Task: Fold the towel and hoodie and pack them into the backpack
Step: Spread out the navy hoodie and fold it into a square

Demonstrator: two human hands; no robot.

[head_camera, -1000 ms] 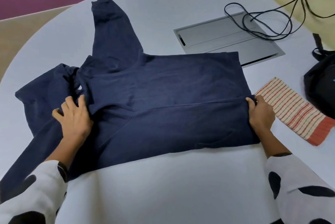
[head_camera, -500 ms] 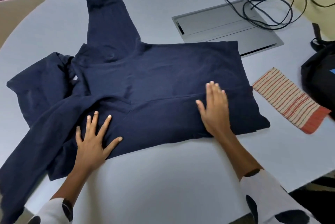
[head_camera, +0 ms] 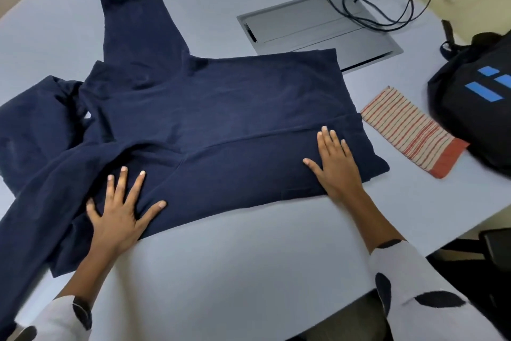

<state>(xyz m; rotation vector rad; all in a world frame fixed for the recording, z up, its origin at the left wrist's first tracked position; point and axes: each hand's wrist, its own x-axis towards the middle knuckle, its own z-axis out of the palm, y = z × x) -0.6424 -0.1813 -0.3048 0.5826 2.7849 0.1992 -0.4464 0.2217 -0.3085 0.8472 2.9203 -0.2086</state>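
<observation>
A navy hoodie (head_camera: 215, 119) lies spread on a pale round table (head_camera: 249, 271), its near edge folded over. Both hands press flat on that fold with fingers straight, grasping nothing — the left hand (head_camera: 120, 216) splayed, the right hand (head_camera: 336, 166) near the hem. A folded striped towel (head_camera: 409, 130) lies just beside the hoodie — a black backpack (head_camera: 475, 105) sits beyond it.

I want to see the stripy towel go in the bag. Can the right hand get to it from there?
Probably yes. The right hand lies flat on the hoodie, and the folded towel sits just beside the hoodie's edge on the table, with nothing between them.
</observation>
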